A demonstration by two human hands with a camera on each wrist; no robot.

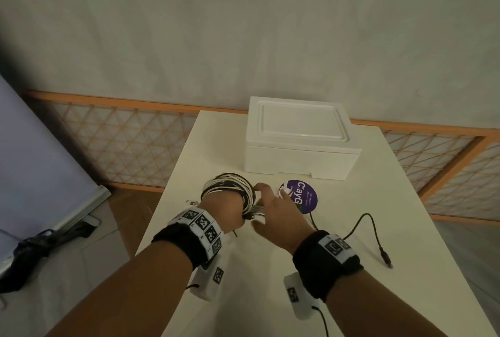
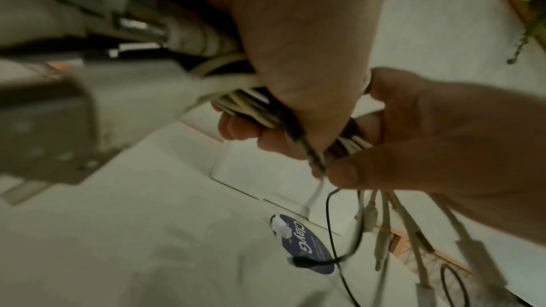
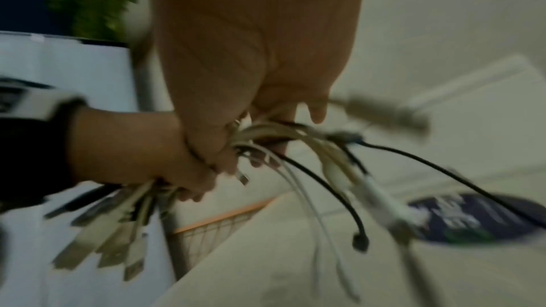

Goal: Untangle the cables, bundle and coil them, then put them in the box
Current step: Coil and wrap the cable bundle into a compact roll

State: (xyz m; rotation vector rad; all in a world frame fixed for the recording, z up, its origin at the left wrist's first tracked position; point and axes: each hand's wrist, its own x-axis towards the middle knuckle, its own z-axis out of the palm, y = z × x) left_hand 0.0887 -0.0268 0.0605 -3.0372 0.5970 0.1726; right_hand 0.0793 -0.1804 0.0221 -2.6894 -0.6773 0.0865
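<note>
A coil of white and black cables (image 1: 230,186) sits in my left hand (image 1: 224,209), whose fingers curl tightly round it above the table. My right hand (image 1: 278,209) is against the coil's right side. In the left wrist view its thumb and fingers (image 2: 345,172) pinch the loose cable ends (image 2: 381,218) that hang below with their plugs. The right wrist view is blurred, with plugs (image 3: 118,242) dangling under my left hand (image 3: 141,148). One black cable (image 1: 362,221) lies loose on the table at the right. The white foam box (image 1: 297,152) stands behind the hands with its lid on.
A round purple disc (image 1: 305,196) lies flat between the box and my right hand. The cream table (image 1: 392,201) ends at a drop on the left, beside an orange lattice screen (image 1: 121,141). A dark bag (image 1: 40,244) lies on the floor.
</note>
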